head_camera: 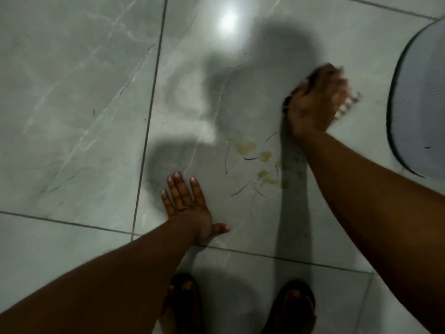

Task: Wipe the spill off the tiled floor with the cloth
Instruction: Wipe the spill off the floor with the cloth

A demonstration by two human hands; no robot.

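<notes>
Nearest the camera, at the bottom edge, two feet in dark sandals (pixel 292 307) stand on the tiled floor (pixel 72 104), one either side of a grout line that runs across the frame.

Just beyond them the left hand (pixel 190 208) lies flat on the tile, palm down. Its fingers (pixel 179 189) are spread fully open and point away from the person, the thumb splayed out to the right – it holds nothing and touches only the floor, close to where two grout lines cross.

To the right of that hand, between the two arms, sits the spill (pixel 261 162): several small yellowish blotches scattered on the pale tile, with thin dark curved streaks around them and one short blue mark among them. The shadow of the right forearm falls along the spill's right edge.

Farther out, the right hand (pixel 315 102) is blurred with motion. Its fingers are curled closed over the cloth (pixel 346 106), pressing it down against the floor; only a pale checked edge of the fabric shows past the knuckles on the right, and a dark bit at the wrist side. The cloth is beyond the blotches, not on them.

At the right edge stands a large rounded pale object with a dark rim (pixel 419 92) – what it is cannot be told.
</notes>
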